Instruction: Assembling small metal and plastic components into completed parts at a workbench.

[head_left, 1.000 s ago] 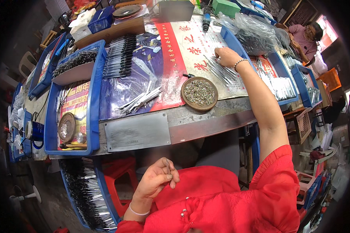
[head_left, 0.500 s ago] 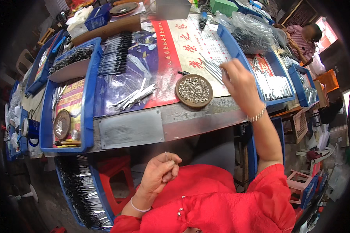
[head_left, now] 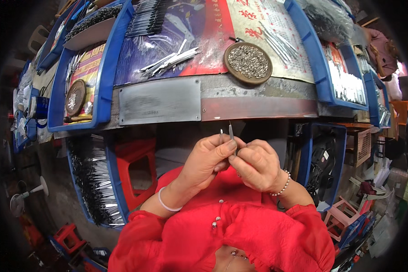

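Observation:
My two hands meet in front of my chest, just off the table's near edge. My right hand is closed on a thin metal rod, held upright with a fine pointed tip. The thumb of my left hand presses against that rod. A small silvery metal piece sticks up from the closed left fingers; its exact kind is too small to tell. On the table ahead, a round brown dish holds many tiny metal pieces. Several similar thin rods lie on the printed sheet beyond it.
White strips lie in a loose pile on the table. A blue tray stands at left, another blue tray at right. Below the table are a bin of black-ended rods, a red stool and a blue bin.
My right hand has come from the rods on the table back to my left hand, now with a rod in it. The left hand has moved up and right. The view has tilted down.

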The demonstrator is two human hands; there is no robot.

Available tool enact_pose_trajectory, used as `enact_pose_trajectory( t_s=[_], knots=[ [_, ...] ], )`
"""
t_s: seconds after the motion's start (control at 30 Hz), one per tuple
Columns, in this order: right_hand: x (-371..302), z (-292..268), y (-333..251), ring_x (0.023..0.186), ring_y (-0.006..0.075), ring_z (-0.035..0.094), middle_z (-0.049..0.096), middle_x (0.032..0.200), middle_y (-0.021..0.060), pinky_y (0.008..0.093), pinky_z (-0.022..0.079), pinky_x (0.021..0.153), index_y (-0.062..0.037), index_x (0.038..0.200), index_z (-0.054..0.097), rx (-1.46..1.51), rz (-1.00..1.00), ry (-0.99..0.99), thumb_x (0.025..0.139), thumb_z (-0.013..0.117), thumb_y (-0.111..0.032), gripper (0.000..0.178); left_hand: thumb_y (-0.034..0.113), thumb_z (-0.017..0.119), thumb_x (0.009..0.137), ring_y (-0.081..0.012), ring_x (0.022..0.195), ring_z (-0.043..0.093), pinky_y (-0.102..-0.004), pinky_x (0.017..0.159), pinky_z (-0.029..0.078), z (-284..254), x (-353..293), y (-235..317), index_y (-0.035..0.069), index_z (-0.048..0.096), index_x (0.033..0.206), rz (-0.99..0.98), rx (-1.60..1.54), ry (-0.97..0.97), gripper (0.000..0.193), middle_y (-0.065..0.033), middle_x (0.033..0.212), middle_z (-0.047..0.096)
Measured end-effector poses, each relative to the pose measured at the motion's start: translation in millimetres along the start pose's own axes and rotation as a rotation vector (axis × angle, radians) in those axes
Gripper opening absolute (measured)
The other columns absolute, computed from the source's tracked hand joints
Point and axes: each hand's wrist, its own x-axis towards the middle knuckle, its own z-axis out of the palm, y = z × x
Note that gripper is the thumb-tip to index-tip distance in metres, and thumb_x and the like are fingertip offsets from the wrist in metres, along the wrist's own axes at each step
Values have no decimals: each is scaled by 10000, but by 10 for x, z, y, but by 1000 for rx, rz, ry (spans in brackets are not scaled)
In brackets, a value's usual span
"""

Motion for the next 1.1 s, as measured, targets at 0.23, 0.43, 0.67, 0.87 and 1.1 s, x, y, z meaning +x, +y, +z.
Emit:
enact_pose_trajectory(
  t_s=[0.23, 0.43, 0.67, 0.87, 1.1],
  knots=[
    [-123, -80, -63, 744, 180, 563, 566, 838, 104, 272, 459, 669, 29, 971, 550, 585, 717, 78, 736, 595, 23, 240, 179, 551, 880, -12, 481, 352, -147, 443, 282, -84, -92, 7, 4, 592, 883, 58, 108, 23, 180, -5, 751, 566],
    [-197, 73, 17, 781, 96, 545, 569, 886, 49, 233, 466, 719, 33, 1014, 558, 1419, 1127, 78, 838, 585, -73, 207, 164, 561, 874, -12, 486, 379, -150, 430, 283, -129, -127, -75, 17, 592, 881, -29, 178, -21, 150, -27, 772, 601],
    [-244, 148, 16, 724, 94, 532, 569, 851, 60, 201, 433, 601, 11, 886, 577, 1537, 1214, 80, 797, 632, -94, 148, 163, 608, 845, -11, 519, 390, -158, 453, 299, -137, -130, -100, 28, 586, 868, -84, 314, 29, 138, 17, 737, 565],
    [-265, 210, -4, 719, 50, 532, 612, 834, 24, 182, 414, 607, -9, 917, 602, 1550, 1206, 131, 826, 612, -84, 119, 101, 640, 815, -27, 689, 470, -176, 597, 395, -127, -112, -123, 21, 574, 869, -6, 326, 46, 117, 28, 781, 552],
    [-276, 246, -39, 728, 59, 532, 606, 822, 30, 188, 423, 625, 7, 921, 594, 1552, 1205, 164, 836, 585, -69, 115, 93, 642, 813, -31, 735, 488, -189, 645, 418, -158, -100, -191, 18, 564, 902, 38, 386, 42, 140, 28, 809, 550]
  ],
)
